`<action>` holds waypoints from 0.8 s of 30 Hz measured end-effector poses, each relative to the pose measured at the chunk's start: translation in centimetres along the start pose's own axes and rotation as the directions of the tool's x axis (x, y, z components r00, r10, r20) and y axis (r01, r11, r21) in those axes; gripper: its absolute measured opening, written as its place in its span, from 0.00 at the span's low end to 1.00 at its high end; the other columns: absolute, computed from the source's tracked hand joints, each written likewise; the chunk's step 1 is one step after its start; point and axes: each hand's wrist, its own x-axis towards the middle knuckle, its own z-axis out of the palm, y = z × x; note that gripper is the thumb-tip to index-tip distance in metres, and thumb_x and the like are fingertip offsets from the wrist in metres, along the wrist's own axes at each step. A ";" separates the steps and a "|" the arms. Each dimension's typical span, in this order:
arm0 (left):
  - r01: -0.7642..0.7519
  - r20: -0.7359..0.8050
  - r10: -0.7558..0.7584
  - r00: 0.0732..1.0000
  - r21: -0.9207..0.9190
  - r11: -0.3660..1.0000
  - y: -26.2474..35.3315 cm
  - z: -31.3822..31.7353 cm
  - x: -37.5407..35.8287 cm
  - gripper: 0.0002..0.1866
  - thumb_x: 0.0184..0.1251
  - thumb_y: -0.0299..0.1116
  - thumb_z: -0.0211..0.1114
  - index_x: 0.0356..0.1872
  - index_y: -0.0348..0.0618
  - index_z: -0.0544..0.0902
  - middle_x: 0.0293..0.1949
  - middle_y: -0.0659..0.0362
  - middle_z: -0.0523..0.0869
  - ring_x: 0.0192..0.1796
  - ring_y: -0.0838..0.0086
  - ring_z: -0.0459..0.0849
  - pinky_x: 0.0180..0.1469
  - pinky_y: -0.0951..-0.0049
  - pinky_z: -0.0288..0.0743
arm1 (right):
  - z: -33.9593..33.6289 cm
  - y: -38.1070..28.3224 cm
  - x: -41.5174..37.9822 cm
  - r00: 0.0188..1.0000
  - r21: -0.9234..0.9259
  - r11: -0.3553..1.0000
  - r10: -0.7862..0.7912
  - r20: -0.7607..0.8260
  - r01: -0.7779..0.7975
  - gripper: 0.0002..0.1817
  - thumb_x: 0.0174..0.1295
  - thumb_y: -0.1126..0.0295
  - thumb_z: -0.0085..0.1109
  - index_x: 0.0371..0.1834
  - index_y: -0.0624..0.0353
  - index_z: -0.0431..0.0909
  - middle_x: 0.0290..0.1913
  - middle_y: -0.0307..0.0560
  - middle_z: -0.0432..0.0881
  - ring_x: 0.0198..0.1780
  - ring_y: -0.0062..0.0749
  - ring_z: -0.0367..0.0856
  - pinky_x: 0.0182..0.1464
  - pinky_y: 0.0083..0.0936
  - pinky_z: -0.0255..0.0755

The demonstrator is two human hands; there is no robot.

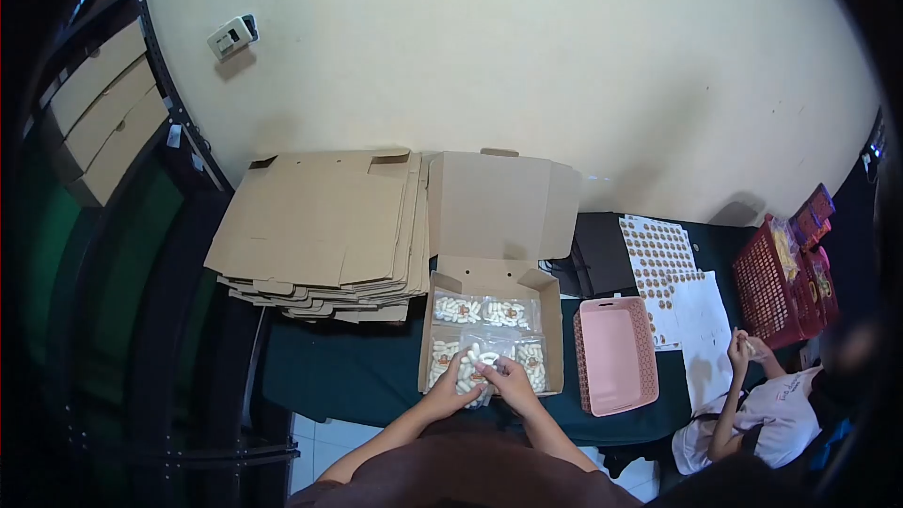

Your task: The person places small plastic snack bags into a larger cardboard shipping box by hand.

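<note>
An open cardboard box [553, 343] with its lid raised against the wall stands on the dark green table. Inside lie clear bags of white, capsule-like pieces, two of them at the back [484, 311] and others toward the front. Over the front of the box, my left hand [450, 391] and my right hand [513, 387] hold one such bag [475, 369] between them, the left hand at its left side and the right hand's fingers at its right side. A round orange-brown label shows on it.
Flattened cardboard boxes [310, 216] are stacked left of the open box. To its right are a pink basket [616, 357], sticker sheets [658, 263], a black folder [602, 249] and a red basket [764, 287]. Another person [767, 419] sits at the right.
</note>
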 end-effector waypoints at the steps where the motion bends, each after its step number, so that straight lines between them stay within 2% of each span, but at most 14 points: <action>1: -0.017 -0.004 0.017 1.000 0.050 0.999 0.4 -0.1 0.3 0.38 0.57 0.35 0.64 0.64 0.41 0.52 0.55 0.45 0.69 0.58 0.64 0.69 0.58 0.69 0.63 | -0.2 1.0 0.3 0.999 0.093 0.995 0.033 -0.016 -0.031 0.15 0.61 0.64 0.56 0.44 0.65 0.75 0.35 0.40 0.79 0.33 0.16 0.74 0.34 0.14 0.68; 4: -0.030 0.033 0.025 0.999 0.170 0.985 -0.7 0.0 1.0 0.38 0.57 0.36 0.64 0.64 0.41 0.52 0.55 0.45 0.69 0.57 0.61 0.70 0.58 0.68 0.63 | -1.0 3.2 1.2 0.997 0.201 0.978 0.064 -0.035 -0.056 0.17 0.62 0.61 0.54 0.45 0.64 0.73 0.34 0.38 0.78 0.32 0.17 0.74 0.33 0.16 0.67; 6: -0.003 0.051 -0.001 0.999 0.072 0.997 -2.5 0.3 1.6 0.37 0.58 0.37 0.63 0.64 0.42 0.52 0.55 0.44 0.69 0.57 0.61 0.70 0.59 0.66 0.61 | -2.2 5.1 2.2 0.980 0.154 0.982 0.135 -0.149 -0.112 0.16 0.63 0.58 0.52 0.41 0.62 0.74 0.33 0.37 0.77 0.33 0.19 0.74 0.36 0.17 0.69; 7: 0.004 0.022 -0.006 1.000 0.094 0.996 -3.3 0.3 1.9 0.37 0.58 0.36 0.62 0.65 0.42 0.52 0.54 0.43 0.70 0.58 0.61 0.68 0.60 0.66 0.59 | -2.2 4.2 2.4 0.952 0.322 0.943 0.174 -0.252 -0.087 0.16 0.64 0.56 0.49 0.38 0.60 0.74 0.32 0.37 0.77 0.32 0.20 0.74 0.37 0.18 0.69; 10: 0.089 -0.039 -0.086 0.996 0.098 0.991 -5.0 -0.4 1.7 0.31 0.61 0.41 0.58 0.62 0.40 0.59 0.53 0.41 0.70 0.64 0.58 0.61 0.64 0.61 0.53 | -6.4 8.4 5.6 0.923 0.381 0.925 0.128 -0.363 0.022 0.16 0.65 0.56 0.48 0.38 0.59 0.73 0.32 0.38 0.77 0.31 0.20 0.74 0.36 0.18 0.69; 12: 0.228 -0.087 -0.221 0.971 0.602 0.765 -7.0 -1.1 1.5 0.27 0.64 0.46 0.52 0.58 0.39 0.66 0.56 0.43 0.69 0.65 0.49 0.56 0.66 0.56 0.48 | -7.9 9.5 6.5 0.901 0.306 0.952 0.138 -0.410 -0.007 0.17 0.65 0.56 0.47 0.39 0.61 0.72 0.32 0.40 0.76 0.30 0.21 0.74 0.36 0.18 0.69; 13: 0.252 -0.202 -0.151 0.968 0.765 0.593 -7.5 -0.7 1.0 0.26 0.64 0.48 0.48 0.55 0.39 0.71 0.59 0.45 0.67 0.65 0.44 0.55 0.67 0.50 0.42 | -8.4 10.1 7.0 0.900 0.239 0.968 0.169 -0.401 -0.075 0.19 0.65 0.55 0.46 0.41 0.62 0.71 0.33 0.41 0.76 0.32 0.23 0.74 0.39 0.19 0.69; 14: 0.257 -0.205 -0.154 0.967 0.763 0.593 -8.1 -0.6 0.8 0.26 0.64 0.48 0.48 0.55 0.39 0.71 0.59 0.45 0.67 0.65 0.44 0.55 0.67 0.50 0.42 | -8.5 10.9 7.3 0.902 0.239 0.968 0.171 -0.397 -0.078 0.19 0.65 0.55 0.46 0.41 0.62 0.71 0.33 0.41 0.76 0.32 0.23 0.74 0.39 0.19 0.69; 16: 0.161 -0.130 -0.100 0.987 0.884 0.439 -8.5 -0.8 0.5 0.25 0.62 0.44 0.49 0.57 0.41 0.70 0.60 0.47 0.66 0.66 0.44 0.53 0.67 0.46 0.37 | -7.5 11.1 7.8 0.947 0.134 0.985 0.145 -0.286 -0.111 0.20 0.65 0.54 0.46 0.43 0.63 0.70 0.34 0.42 0.76 0.35 0.24 0.73 0.41 0.21 0.69; 18: 0.152 -0.117 -0.110 0.987 0.898 0.413 -8.9 -0.4 0.2 0.24 0.61 0.43 0.50 0.57 0.41 0.70 0.61 0.48 0.66 0.66 0.44 0.52 0.67 0.44 0.34 | -6.7 11.3 8.2 0.983 -0.125 0.976 0.167 -0.080 -0.176 0.28 0.63 0.52 0.47 0.57 0.64 0.62 0.48 0.52 0.75 0.48 0.34 0.73 0.51 0.29 0.67; 20: 0.143 -0.103 -0.124 0.987 0.911 0.386 -9.0 -0.1 0.0 0.24 0.61 0.42 0.50 0.57 0.42 0.70 0.61 0.49 0.66 0.67 0.45 0.51 0.66 0.42 0.31 | -4.3 7.4 6.9 0.961 -0.352 0.906 0.271 0.054 -0.236 0.38 0.59 0.51 0.53 0.64 0.65 0.52 0.57 0.61 0.68 0.58 0.42 0.67 0.56 0.32 0.64; 21: 0.160 -0.113 -0.142 0.983 0.911 0.380 -8.9 -0.1 0.1 0.24 0.60 0.41 0.50 0.57 0.42 0.71 0.62 0.50 0.65 0.67 0.45 0.50 0.66 0.41 0.29 | -3.7 9.3 7.1 0.960 -0.351 0.906 0.273 0.059 -0.236 0.38 0.59 0.51 0.53 0.64 0.65 0.52 0.57 0.61 0.68 0.58 0.42 0.67 0.56 0.32 0.64; 23: 0.179 -0.127 -0.161 0.979 0.911 0.371 -9.0 0.1 0.2 0.24 0.60 0.40 0.50 0.57 0.42 0.71 0.62 0.51 0.65 0.68 0.45 0.49 0.66 0.41 0.27 | -3.3 14.1 7.6 0.991 -0.494 0.869 0.047 0.124 0.021 0.46 0.55 0.52 0.60 0.66 0.66 0.44 0.60 0.67 0.64 0.60 0.48 0.65 0.59 0.33 0.61; 24: 0.192 -0.139 -0.162 0.977 0.907 0.375 -9.1 0.1 0.3 0.24 0.60 0.40 0.49 0.57 0.43 0.71 0.63 0.52 0.65 0.68 0.46 0.49 0.66 0.41 0.26 | -3.4 14.1 7.8 0.990 -0.494 0.869 0.049 0.130 0.022 0.46 0.55 0.52 0.60 0.66 0.66 0.44 0.60 0.67 0.64 0.60 0.48 0.65 0.59 0.33 0.61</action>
